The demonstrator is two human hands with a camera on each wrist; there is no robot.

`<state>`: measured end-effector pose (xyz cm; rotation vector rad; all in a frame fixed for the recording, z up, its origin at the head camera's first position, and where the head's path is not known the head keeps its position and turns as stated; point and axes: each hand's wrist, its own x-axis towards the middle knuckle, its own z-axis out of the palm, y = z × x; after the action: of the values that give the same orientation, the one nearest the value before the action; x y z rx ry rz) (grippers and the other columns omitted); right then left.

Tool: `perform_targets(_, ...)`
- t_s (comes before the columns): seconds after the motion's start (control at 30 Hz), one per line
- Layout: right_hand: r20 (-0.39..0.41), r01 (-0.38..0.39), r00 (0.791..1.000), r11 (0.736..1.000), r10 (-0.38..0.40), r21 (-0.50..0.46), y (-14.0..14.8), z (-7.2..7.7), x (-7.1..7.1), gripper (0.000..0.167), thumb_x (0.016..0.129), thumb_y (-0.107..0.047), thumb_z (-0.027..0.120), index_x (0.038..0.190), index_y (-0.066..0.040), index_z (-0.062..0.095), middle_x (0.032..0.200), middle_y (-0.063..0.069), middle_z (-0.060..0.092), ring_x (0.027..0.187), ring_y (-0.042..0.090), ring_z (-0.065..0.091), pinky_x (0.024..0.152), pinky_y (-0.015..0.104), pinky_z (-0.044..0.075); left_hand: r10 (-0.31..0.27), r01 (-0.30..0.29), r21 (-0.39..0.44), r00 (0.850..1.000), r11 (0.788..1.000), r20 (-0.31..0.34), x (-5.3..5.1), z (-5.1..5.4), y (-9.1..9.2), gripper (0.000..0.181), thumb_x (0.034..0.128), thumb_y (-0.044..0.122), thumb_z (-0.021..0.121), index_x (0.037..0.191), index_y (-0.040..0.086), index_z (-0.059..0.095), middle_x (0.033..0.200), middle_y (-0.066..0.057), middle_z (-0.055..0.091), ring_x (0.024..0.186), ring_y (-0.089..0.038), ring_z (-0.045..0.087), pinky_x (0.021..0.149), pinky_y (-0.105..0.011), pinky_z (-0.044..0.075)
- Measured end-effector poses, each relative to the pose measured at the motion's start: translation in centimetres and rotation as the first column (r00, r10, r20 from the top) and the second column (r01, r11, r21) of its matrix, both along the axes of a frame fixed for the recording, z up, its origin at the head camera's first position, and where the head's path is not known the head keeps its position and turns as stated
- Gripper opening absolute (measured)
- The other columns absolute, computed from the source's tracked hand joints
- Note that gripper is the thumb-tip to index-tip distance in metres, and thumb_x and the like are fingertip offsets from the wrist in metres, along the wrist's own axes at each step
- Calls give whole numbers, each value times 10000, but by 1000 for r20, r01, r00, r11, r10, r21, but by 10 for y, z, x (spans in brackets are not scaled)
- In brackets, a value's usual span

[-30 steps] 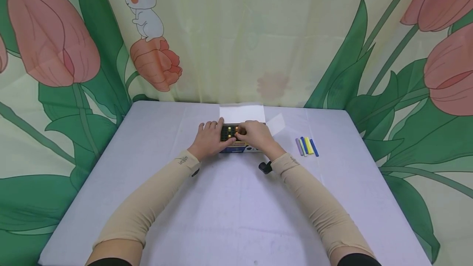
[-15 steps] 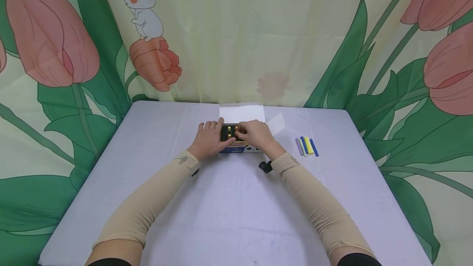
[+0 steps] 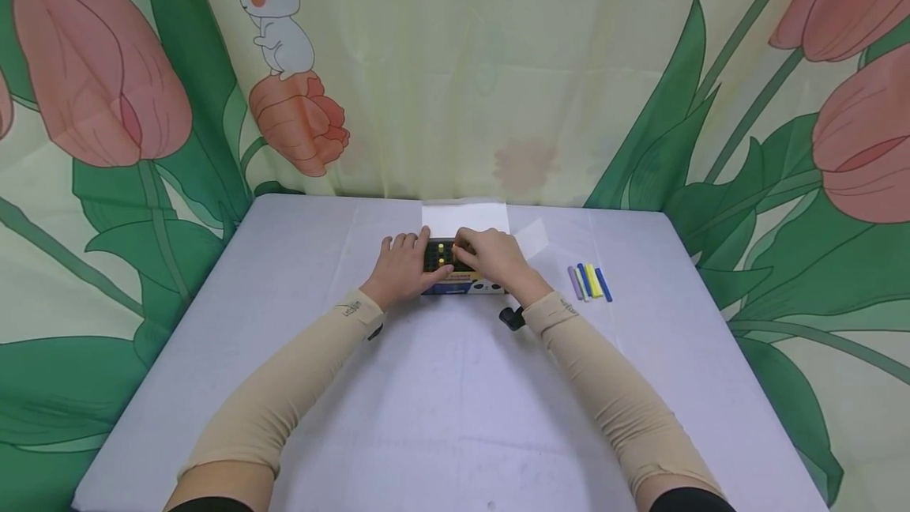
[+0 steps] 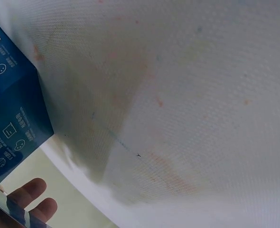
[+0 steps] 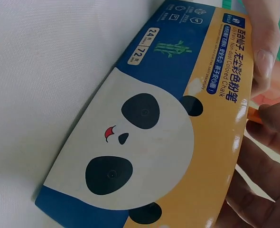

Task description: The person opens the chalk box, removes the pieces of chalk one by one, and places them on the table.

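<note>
A chalk box stands on the table, its top open on a dark holder with yellow chalk ends. At its left end my left hand grips it, thumb along the front edge; fingertips show past its blue side. My right hand is over the box's right part. In the right wrist view, thumb and finger pinch an orange chalk stick at the top edge, beside the left thumb. The panda-printed front faces that camera. Most of the stick is hidden.
Right of the box lie several loose chalk sticks, purple, blue, yellow and pale. A white flap stands behind the box, and another sticks out at its right. White cloth covers the table; a printed curtain hangs behind.
My right hand has risen slightly over the holder, its fingers lifting a little, and more of the panda print shows. My left hand stays in place on the box.
</note>
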<state>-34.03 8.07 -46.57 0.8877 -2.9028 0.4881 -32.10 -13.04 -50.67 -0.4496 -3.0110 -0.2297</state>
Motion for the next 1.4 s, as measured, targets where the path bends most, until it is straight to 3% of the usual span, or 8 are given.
perform_targets(0.3, -20, -11, 1000, 999, 10, -34, 3, 3, -1, 197, 1059, -368, 597, 1117, -199, 681, 836, -4, 758, 609, 122, 633, 522, 284, 462, 8, -8, 2, 1000, 1000, 6, 0, -1, 1, 1014, 940, 806, 411, 1595, 41, 290, 1415, -256, 560, 1317, -419, 527, 1122, -625, 340)
perform_targets(0.5, -29, -17, 999, 999, 16, -47, 5, 5, 1, 204, 1065, -362, 587, 1131, -187, 669, 724, -7, 712, 497, 118, 524, 476, 266, 384, 5, -5, -2, 1000, 1000, 3, 0, -2, 1, 1014, 938, 809, 411, 1591, 42, 296, 1400, -254, 569, 1303, -422, 535, 1113, -620, 350)
perform_targets(0.63, -41, -4, 999, 998, 2, -60, 5, 7, 1, 185, 1060, -330, 601, 1134, -174, 671, 782, 46, 763, 476, 124, 526, 473, 272, 382, 5, -5, -1, 1000, 1000, -2, 0, -2, 1, 1008, 937, 809, 413, 1587, 46, 305, 1394, -249, 574, 1296, -418, 539, 1112, -614, 352)
perform_targets(0.77, -30, 11, 999, 997, -14, -78, 5, 11, 1, 172, 1058, -322, 608, 1134, -180, 671, 929, 56, 804, 566, 151, 649, 512, 286, 457, 13, -13, 0, 1000, 1000, 3, 1, -1, 1, 1008, 936, 802, 428, 1591, 45, 304, 1400, -249, 573, 1301, -416, 538, 1115, -615, 351)
perform_targets(1.03, -70, 21, 997, 990, -30, -138, 8, 17, 1, 199, 1068, -360, 577, 1122, -192, 669, 1019, 43, 800, 801, 218, 764, 626, 357, 568, 19, -19, -12, 1000, 1000, -2, -1, -2, 1, 1019, 936, 808, 422, 1597, 42, 297, 1423, -259, 562, 1326, -423, 527, 1122, -621, 344)
perform_targets(1.4, -133, 41, 989, 977, -70, -209, 15, 26, 0, 202, 1057, -301, 584, 1134, -135, 668, 1071, 39, 796, 833, 207, 773, 587, 327, 551, 20, -20, -19, 1000, 1000, -1, -1, -3, 2, 1027, 931, 819, 412, 1592, 41, 308, 1437, -255, 562, 1347, -421, 523, 1125, -622, 348)
